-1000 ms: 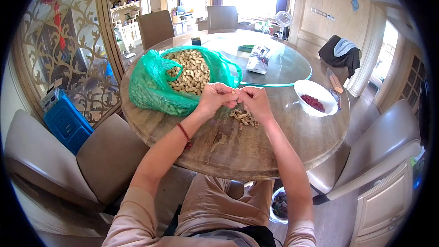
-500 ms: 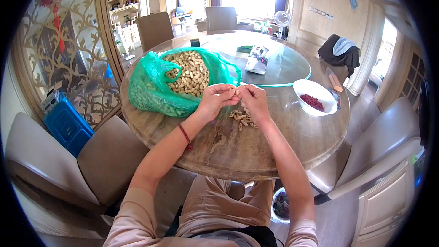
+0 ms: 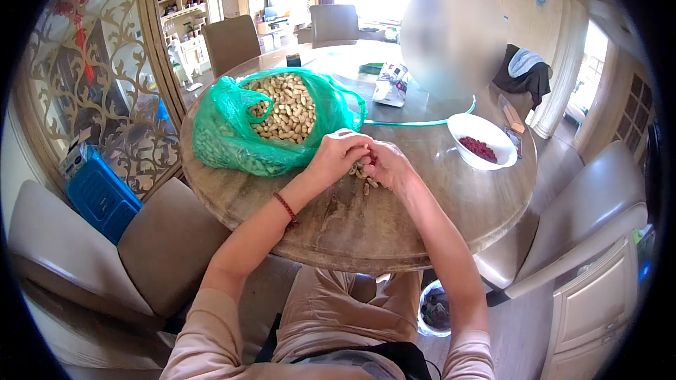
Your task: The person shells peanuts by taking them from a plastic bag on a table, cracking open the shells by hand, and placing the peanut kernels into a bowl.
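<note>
My left hand [image 3: 339, 157] and my right hand [image 3: 389, 166] meet at the fingertips over the table, both with fingers pinched together. Whatever lies between the fingertips is too small and hidden to name. Just below them, partly covered by my right hand, is a small pile of peanut shells [image 3: 367, 184]. Unshelled peanuts [image 3: 285, 109] fill an open green plastic bag [image 3: 229, 142], left of my hands. A white bowl [image 3: 501, 142] with dark red kernels [image 3: 477, 148] in it stands to the right.
The round table [image 3: 338, 236] has a glass turntable, with a silver packet [image 3: 391, 84] and a small dark jar [image 3: 293, 60] farther back. Chairs [image 3: 584, 204] stand around it. A lined bin [image 3: 435, 307] is on the floor below. A blurred patch covers the upper right.
My hands have drawn closer together, with the fingers now overlapping, and hide more of the shell pile. The view has shifted slightly. A blurred patch has appeared at the upper right.
</note>
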`<state>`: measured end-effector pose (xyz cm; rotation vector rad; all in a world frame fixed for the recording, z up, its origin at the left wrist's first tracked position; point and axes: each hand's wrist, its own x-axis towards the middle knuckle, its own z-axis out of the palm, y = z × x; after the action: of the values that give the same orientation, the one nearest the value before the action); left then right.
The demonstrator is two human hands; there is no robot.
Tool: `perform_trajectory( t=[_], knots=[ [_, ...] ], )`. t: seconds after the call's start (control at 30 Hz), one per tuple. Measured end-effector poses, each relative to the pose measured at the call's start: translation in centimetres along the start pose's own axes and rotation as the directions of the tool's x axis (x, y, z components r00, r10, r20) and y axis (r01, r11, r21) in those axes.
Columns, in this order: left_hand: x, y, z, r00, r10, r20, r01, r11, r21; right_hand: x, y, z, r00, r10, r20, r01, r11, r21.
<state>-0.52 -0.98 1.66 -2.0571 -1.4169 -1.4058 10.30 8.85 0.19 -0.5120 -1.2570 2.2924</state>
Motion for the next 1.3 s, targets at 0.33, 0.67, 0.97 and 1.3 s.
perform_trajectory(
  t=[0.33,0.67,0.97,1.3],
  knots=[
    [-0.4,-1.1,0.3,0.969,-0.247,0.015,0.239,0.919,-0.313,0.4,-0.2,-0.4,0.993,0.089,0.08,-0.095,0.993,0.069],
    [-0.6,-1.3,0.4,0.894,-0.411,0.18,0.442,0.734,-0.517,0.1,-2.0,-2.0,0.94,-0.339,-0.029,0.202,0.626,-0.753],
    [-0.3,-0.3,-0.3,0.989,-0.086,0.12,0.099,0.989,-0.109,-1.2,-3.1,-2.6,0.878,-0.444,0.18,0.263,0.131,-0.956],
    [-0.5,-5.2,-7.8,0.899,-0.281,-0.336,0.437,0.601,0.669,0.1,-2.3,-3.0,0.801,-0.586,0.125,0.275,0.174,-0.946]
  ],
)
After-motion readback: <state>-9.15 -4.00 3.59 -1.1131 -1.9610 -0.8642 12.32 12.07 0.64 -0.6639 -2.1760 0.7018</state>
